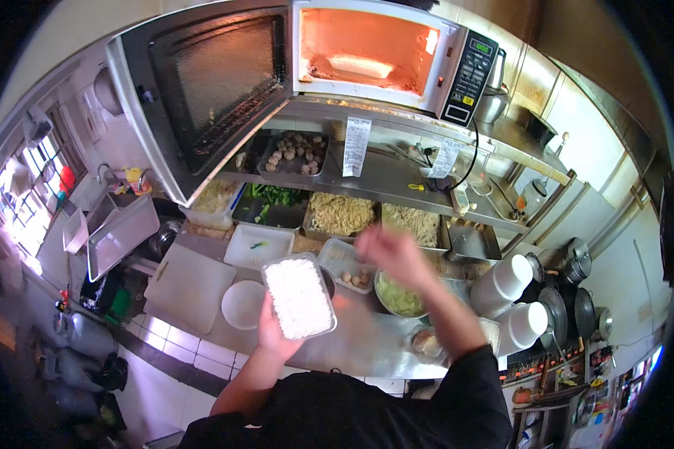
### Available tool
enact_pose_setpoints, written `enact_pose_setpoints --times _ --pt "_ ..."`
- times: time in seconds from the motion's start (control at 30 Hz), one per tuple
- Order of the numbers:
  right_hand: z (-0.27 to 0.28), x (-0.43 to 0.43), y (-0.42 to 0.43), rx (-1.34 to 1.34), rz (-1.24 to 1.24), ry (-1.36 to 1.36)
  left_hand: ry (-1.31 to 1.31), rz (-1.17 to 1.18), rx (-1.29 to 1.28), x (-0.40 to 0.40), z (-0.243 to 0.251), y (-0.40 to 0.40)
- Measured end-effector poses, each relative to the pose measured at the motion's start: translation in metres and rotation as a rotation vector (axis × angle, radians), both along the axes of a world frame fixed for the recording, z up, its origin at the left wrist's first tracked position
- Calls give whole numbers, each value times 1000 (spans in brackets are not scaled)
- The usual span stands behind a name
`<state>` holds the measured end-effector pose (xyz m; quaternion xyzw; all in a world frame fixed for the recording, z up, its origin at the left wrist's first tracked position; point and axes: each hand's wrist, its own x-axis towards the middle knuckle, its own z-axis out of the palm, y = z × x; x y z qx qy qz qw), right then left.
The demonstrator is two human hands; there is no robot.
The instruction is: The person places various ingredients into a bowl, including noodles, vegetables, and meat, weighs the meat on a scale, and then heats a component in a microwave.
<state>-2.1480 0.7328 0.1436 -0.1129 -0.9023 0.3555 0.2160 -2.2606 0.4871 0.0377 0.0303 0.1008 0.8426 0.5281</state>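
My left hand [276, 331] holds a clear plastic container of white rice [300, 297] above the steel counter, fingers along its left side and bottom. My right hand [390, 250] is blurred by motion and reaches forward over the counter; whether its fingers are closed cannot be told. Beneath it is a clear plastic tub [337, 255] with a few small balls of food. Close by lie a bowl of sliced light-green vegetable [401, 294] and trays of noodles [342, 213]. Ahead and above, a lit microwave [370, 56] stands with its door [213, 84] swung out; a pale, glowing shape is inside.
A white cutting board [188, 286] and a white round bowl [241, 305] lie left. Behind are trays of leafy greens [269, 205] and meatballs [295, 151]. Stacked white tubs [502, 280] stand right, before pans [553, 314]. Paper slips [356, 146] hang from the shelf.
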Motion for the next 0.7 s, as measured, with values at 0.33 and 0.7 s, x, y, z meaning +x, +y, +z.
enact_pose_setpoints --times 0.33,0.7 --pt "244 -223 262 1041 -595 -730 99 418 -150 -4 -54 -111" --pt "241 -223 249 -371 -597 411 478 666 -397 -31 -78 -159"
